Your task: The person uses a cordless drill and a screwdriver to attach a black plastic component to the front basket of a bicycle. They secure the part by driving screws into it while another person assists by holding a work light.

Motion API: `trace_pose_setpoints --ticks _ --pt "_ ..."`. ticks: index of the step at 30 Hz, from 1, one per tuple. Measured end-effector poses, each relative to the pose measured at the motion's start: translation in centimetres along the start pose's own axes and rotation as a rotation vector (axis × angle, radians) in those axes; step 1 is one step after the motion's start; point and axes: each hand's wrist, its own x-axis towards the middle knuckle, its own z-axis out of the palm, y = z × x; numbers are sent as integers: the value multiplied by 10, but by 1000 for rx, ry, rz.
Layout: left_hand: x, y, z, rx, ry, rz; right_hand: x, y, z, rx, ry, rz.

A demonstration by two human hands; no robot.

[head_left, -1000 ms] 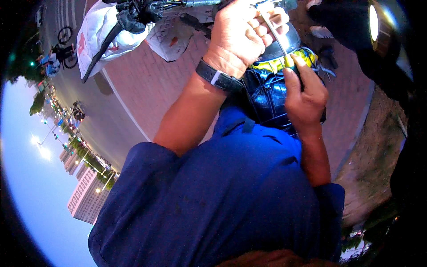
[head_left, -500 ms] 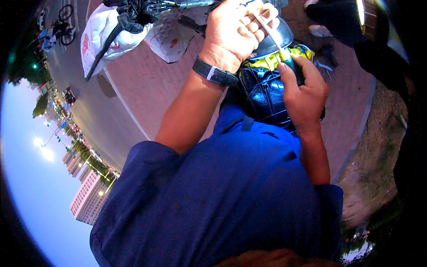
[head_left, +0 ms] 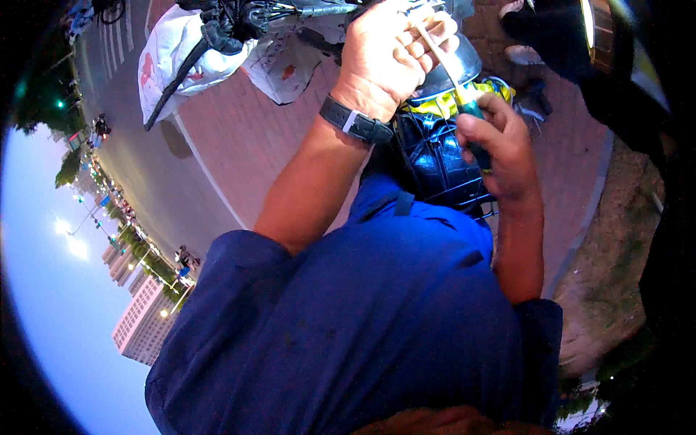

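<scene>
My left hand [head_left: 395, 54], with a black watch [head_left: 357, 121] on its wrist, is closed at the top of the view, just above a grey metal dome [head_left: 449, 76]. Its fingers curl around the upper end of a thin pale tool shaft [head_left: 440, 61]. My right hand [head_left: 502, 148] grips the tool's teal handle [head_left: 473, 119] lower down. Below both hands, a black shiny bag [head_left: 435, 163] and something yellow [head_left: 435, 107] sit in a wire basket [head_left: 475, 206]. My blue shirt [head_left: 362, 319] fills the lower middle.
White plastic bags [head_left: 181, 61] hang from a black handlebar [head_left: 232, 22] at the top left. Red brick paving [head_left: 250, 145] lies beneath, with a grey road [head_left: 145, 167] to its left and bare dirt [head_left: 616, 246] to the right. A dark shape [head_left: 616, 65] fills the top right.
The view has tilted slightly, so the road and buildings shifted. My right hand has risen a little along the tool. My left hand stays closed at the top.
</scene>
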Motion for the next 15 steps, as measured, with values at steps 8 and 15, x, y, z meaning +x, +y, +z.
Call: trace_pose_setpoints --ticks 8,15 --pt "-5 -2 1 -24 -46 -3 -2 19 18 -762 336 -603" --pt "-4 -3 4 36 15 44 11 3 -11 575 -253 272"
